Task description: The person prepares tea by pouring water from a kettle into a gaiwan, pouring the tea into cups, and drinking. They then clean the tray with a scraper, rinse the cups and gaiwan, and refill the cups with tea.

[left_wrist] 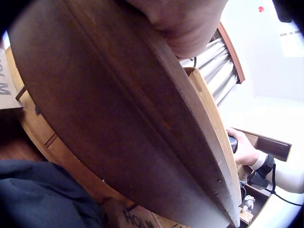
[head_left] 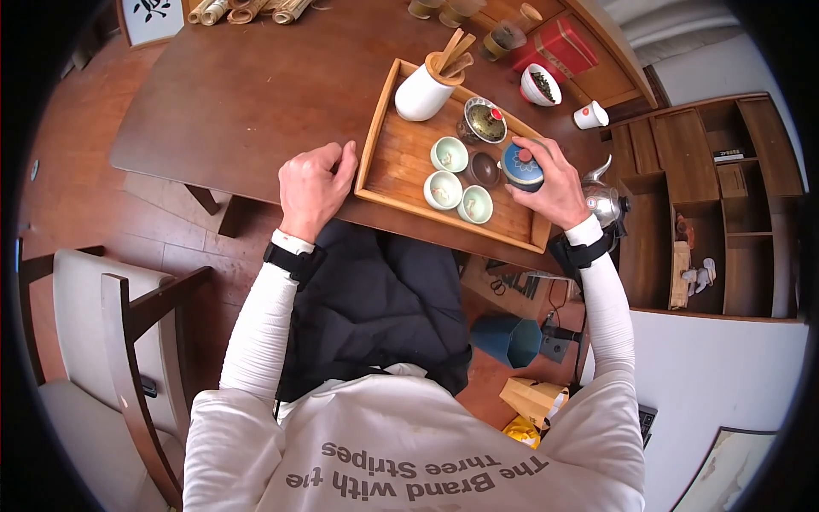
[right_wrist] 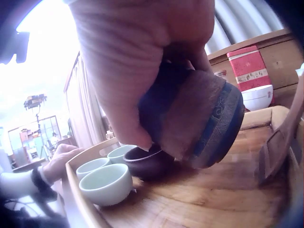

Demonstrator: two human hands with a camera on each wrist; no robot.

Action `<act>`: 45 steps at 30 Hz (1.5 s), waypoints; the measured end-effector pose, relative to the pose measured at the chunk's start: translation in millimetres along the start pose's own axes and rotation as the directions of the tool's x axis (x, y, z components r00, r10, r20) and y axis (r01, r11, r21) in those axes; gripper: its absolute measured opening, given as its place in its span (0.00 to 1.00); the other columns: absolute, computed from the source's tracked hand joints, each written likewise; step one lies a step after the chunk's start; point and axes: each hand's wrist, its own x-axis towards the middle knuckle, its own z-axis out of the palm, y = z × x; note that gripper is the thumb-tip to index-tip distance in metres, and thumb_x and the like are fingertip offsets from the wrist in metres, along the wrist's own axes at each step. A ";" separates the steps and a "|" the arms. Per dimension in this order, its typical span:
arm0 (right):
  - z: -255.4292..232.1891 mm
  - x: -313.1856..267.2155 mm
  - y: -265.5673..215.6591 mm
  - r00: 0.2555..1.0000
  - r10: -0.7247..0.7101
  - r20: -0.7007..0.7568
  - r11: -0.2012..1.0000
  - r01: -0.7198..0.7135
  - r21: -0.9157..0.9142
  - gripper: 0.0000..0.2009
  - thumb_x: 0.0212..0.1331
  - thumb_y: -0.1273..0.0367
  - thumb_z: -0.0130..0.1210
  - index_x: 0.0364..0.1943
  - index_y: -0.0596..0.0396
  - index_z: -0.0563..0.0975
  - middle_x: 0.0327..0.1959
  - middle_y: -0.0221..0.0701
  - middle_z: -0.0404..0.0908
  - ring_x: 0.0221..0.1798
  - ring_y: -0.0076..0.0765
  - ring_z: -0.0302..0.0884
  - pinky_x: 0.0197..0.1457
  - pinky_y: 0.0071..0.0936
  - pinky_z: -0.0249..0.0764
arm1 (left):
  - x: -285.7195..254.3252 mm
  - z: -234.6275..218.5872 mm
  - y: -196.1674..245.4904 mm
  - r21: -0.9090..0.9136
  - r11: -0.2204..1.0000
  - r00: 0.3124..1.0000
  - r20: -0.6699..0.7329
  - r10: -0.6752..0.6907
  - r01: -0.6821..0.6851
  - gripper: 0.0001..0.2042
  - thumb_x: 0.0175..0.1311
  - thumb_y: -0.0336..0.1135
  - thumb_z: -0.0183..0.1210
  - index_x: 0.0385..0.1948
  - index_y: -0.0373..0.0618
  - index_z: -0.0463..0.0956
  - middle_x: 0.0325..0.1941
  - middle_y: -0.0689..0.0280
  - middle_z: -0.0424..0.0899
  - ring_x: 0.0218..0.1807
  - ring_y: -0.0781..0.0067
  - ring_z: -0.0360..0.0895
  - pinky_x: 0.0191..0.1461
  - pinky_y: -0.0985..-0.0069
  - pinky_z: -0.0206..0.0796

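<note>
My right hand (head_left: 550, 183) grips a blue lidded pot (head_left: 522, 165) with a red knob and a flower pattern on its lid, over the right part of the wooden tray (head_left: 401, 201). In the right wrist view the pot leans, close beside a dark brown cup (right_wrist: 148, 161). Pale green cups (head_left: 443, 190) stand in a cluster to its left. Behind them is a patterned lidded bowl (head_left: 482, 120) with a red knob. Near the tray's left side, my left hand (head_left: 314, 186) rests at the table edge with curled fingers, holding nothing.
A white holder (head_left: 423, 94) with wooden tools stands at the tray's back left. Behind the tray are a bowl of leaves (head_left: 540, 85), a red box (head_left: 559, 51) and a small white cup (head_left: 590, 115). A metal kettle (head_left: 600, 200) stands beyond my right hand.
</note>
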 end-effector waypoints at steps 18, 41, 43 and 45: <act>-4.3 4.2 -3.0 0.999 -0.002 0.036 0.998 0.004 -0.055 0.36 0.43 0.69 0.74 0.64 0.48 0.76 0.57 0.37 0.78 0.56 0.48 0.82 0.59 0.40 0.80 | -0.2 0.3 -0.5 -0.014 1.000 1.000 -0.014 -0.001 0.001 0.21 0.67 0.40 0.65 0.14 0.43 0.71 0.16 0.55 0.76 0.20 0.48 0.75 0.25 0.57 0.67; -27.1 11.9 -12.0 0.988 -0.141 0.064 0.942 0.154 -0.297 0.38 0.38 0.73 0.72 0.63 0.40 0.76 0.59 0.36 0.76 0.55 0.52 0.81 0.53 0.43 0.82 | 0.4 0.9 -0.6 -0.029 1.000 1.000 -0.019 0.003 -0.004 0.20 0.67 0.39 0.65 0.14 0.44 0.72 0.15 0.56 0.75 0.19 0.49 0.75 0.25 0.58 0.67; -34.5 12.9 -16.1 0.986 -0.154 0.065 0.936 0.166 -0.311 0.39 0.37 0.73 0.72 0.63 0.41 0.76 0.59 0.36 0.76 0.56 0.51 0.81 0.54 0.43 0.81 | 0.4 0.5 -0.4 -0.031 1.000 1.000 -0.023 0.002 -0.003 0.20 0.67 0.39 0.65 0.14 0.44 0.72 0.15 0.56 0.75 0.19 0.49 0.75 0.25 0.58 0.67; -40.4 14.0 -20.6 0.984 -0.169 0.066 0.928 0.181 -0.325 0.39 0.36 0.74 0.72 0.63 0.41 0.76 0.59 0.36 0.76 0.56 0.50 0.81 0.54 0.43 0.81 | 0.0 0.4 -1.1 -0.030 1.000 1.000 -0.025 0.006 -0.007 0.20 0.67 0.39 0.65 0.14 0.43 0.72 0.15 0.56 0.75 0.19 0.49 0.75 0.25 0.58 0.67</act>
